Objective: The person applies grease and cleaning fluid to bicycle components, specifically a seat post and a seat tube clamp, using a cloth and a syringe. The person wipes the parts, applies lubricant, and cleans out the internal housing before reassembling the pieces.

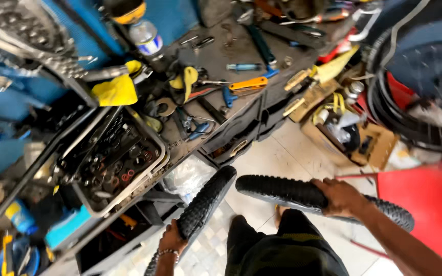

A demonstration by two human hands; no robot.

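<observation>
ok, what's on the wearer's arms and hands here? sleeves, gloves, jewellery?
Both hands are bare, no gloves. The left hand has a beaded bracelet of small metallic-looking beads around the wrist; the forearm below it is uncovered. The right hand shows no ring or watch that I can make out, and the right forearm is bare along its whole visible length, no sleeve.

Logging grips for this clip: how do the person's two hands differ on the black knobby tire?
The left hand wears a beaded bracelet and grips the knobby tire low on its near, steeply slanted stretch. The right hand is bare-wristed and lies over the tire's higher, flatter stretch beside the red chair. Both clasp the tread.
</observation>
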